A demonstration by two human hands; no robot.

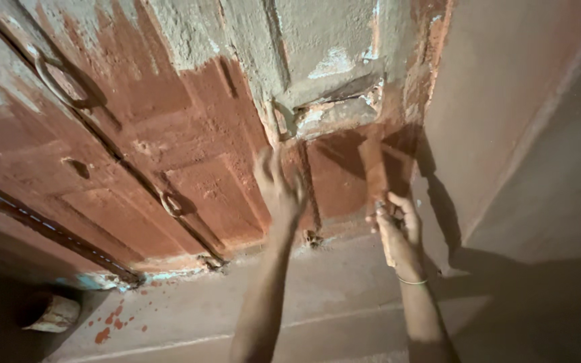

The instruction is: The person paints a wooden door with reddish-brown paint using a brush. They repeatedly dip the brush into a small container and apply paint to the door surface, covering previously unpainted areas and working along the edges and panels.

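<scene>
Overhead, right hand grips a paintbrush (left hand on door).

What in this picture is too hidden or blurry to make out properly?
- Left hand, head view: motion blur hides the fingers, and whether it touches the red-brown door.
- Flat tool in the right hand: blurred; its kind is unclear.
- Round container, lower left: in shadow; contents unseen.
- Door: top and left side cut off by the edges.

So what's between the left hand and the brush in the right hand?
In the head view, only a painted red-brown door panel lies between the left hand and the brush held by the right hand; no object sits there.
</scene>
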